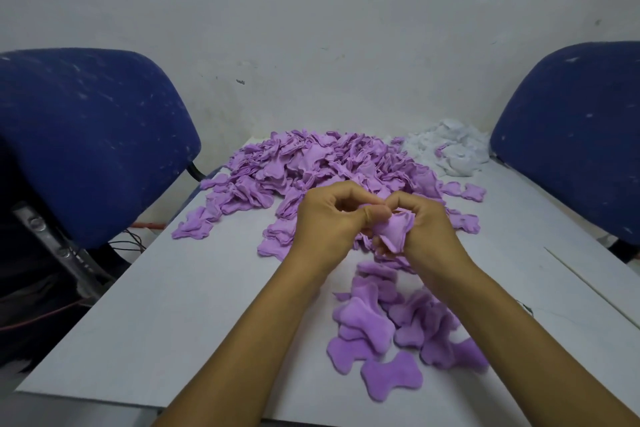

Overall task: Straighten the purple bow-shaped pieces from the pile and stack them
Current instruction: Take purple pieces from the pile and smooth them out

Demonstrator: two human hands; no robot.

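Both the left hand (329,215) and right hand (426,229) pinch one crumpled purple piece (394,230) mid-straightening (fingers curled round it); it likely goes next onto the near stack (398,326).

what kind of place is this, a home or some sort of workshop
Probably a small piecework or sewing workroom, not a home: a big pile of purple bow-shaped pieces on a plain white table, white fabric scraps behind it, and blue office chairs against a bare wall.
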